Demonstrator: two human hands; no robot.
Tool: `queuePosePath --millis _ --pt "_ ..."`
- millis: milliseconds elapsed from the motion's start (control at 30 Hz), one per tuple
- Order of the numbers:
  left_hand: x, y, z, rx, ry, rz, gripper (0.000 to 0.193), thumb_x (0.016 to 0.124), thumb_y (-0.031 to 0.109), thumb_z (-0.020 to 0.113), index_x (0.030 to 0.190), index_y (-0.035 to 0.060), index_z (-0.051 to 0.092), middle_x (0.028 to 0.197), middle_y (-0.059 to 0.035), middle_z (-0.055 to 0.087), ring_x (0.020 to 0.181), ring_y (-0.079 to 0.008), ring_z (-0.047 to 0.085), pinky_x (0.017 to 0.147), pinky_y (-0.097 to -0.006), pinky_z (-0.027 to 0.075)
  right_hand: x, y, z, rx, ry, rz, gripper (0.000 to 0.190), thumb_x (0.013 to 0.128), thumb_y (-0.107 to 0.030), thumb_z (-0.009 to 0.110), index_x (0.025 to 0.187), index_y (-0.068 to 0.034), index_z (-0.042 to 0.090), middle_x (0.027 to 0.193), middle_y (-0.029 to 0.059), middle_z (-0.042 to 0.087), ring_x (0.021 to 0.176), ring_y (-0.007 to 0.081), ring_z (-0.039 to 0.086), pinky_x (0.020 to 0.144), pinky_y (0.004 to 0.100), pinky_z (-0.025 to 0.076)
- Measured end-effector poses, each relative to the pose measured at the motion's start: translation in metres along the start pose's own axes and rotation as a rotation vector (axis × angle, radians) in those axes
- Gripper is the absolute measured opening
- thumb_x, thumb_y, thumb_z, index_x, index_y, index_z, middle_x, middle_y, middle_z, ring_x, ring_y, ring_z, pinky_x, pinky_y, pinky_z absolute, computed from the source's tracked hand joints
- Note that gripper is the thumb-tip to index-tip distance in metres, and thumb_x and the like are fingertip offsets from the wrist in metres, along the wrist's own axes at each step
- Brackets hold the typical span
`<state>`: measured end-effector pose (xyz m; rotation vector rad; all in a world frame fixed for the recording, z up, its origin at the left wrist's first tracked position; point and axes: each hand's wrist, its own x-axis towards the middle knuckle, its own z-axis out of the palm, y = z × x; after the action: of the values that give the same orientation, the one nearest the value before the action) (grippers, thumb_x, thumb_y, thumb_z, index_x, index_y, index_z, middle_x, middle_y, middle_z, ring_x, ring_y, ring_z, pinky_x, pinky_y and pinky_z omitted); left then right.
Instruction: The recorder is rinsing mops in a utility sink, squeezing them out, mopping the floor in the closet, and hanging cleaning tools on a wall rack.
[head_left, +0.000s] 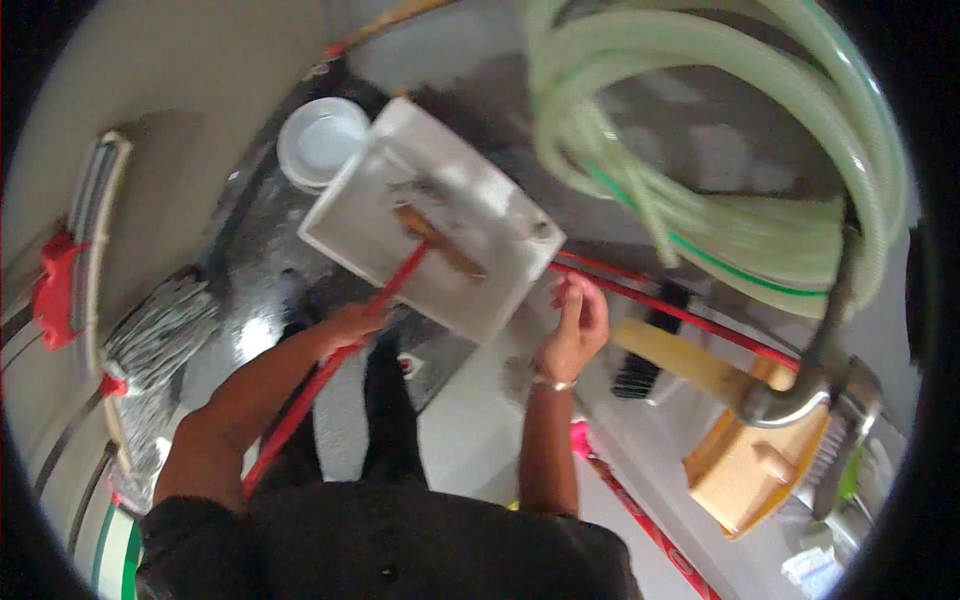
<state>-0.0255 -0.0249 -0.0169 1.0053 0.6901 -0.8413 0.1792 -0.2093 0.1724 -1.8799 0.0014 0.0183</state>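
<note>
My left hand (352, 330) is wrapped around the red pole (322, 379) of a broom or scrubbing brush. The pole's brown head (439, 241) rests inside a white rectangular basin (461, 311), tilted on the dark wet floor. Some dark dirt lies in the basin near the head. To the right of the basin, my right hand (574, 326) is raised with loosely bent fingers and holds nothing that I can see. Close to its fingertips, a red pole (675, 307) runs behind it towards the right.
A white bucket (322, 142) touches or nearly touches the basin's far left side. A grey string mop (161, 330) and a red-clamped mop (60, 292) line the left wall. At right are coiled green hose (757, 262), a metal tap (787, 405) and an orange container (757, 472).
</note>
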Motion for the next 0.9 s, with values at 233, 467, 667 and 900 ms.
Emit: queuePosePath --millis 233,467,667,900 --pt "-0.007 -0.031 -0.017 0.059 0.159 0.011 0.026 0.077 0.03 0.062 0.07 0.0086 0.049 0.053 -0.0005 0.044 0.041 -0.0123 0.044 0.036 -0.0317 0.038 0.01 -0.185 -0.015 0.325 0.225 -0.948 0.067 0.085 -0.052 0.043 0.12 0.005 0.044 0.115 0.0175 0.049 0.114 0.0269 0.041 0.098 0.0412 0.031" --pt "0.01 -0.038 -0.012 0.088 0.253 -0.042 0.027 0.079 0.03 0.059 0.067 0.0071 0.049 0.052 -0.0021 0.047 0.039 -0.0131 0.046 0.036 -0.0309 0.041 0.012 -0.236 0.01 0.122 0.414 -0.843 0.067 0.086 -0.048 0.039 0.112 0.014 0.046 0.116 0.0273 0.046 0.105 0.0357 0.047 0.092 0.0436 0.038" --pt "0.011 -0.046 -0.025 0.186 0.156 -0.004 0.024 0.08 0.031 0.059 0.082 0.0069 0.054 0.055 -0.001 0.047 0.044 -0.0121 0.047 0.038 -0.0297 0.043 0.018 -0.234 -0.004 -0.01 0.417 -0.934 0.06 0.086 -0.038 0.043 0.111 0.016 0.046 0.109 0.0264 0.052 0.092 0.0347 0.056 0.084 0.043 0.046" --pt "0.023 -0.068 -0.034 0.115 0.134 -0.025 0.026 0.079 0.029 0.062 0.094 0.008 0.056 0.056 0.0 0.046 0.046 -0.0113 0.047 0.04 -0.0276 0.042 0.049 -0.218 -0.027 -0.115 0.449 -0.852 0.066 0.084 -0.052 0.045 0.121 0.002 0.043 0.119 0.0229 0.046 0.109 0.0337 0.047 0.097 0.0489 0.035"
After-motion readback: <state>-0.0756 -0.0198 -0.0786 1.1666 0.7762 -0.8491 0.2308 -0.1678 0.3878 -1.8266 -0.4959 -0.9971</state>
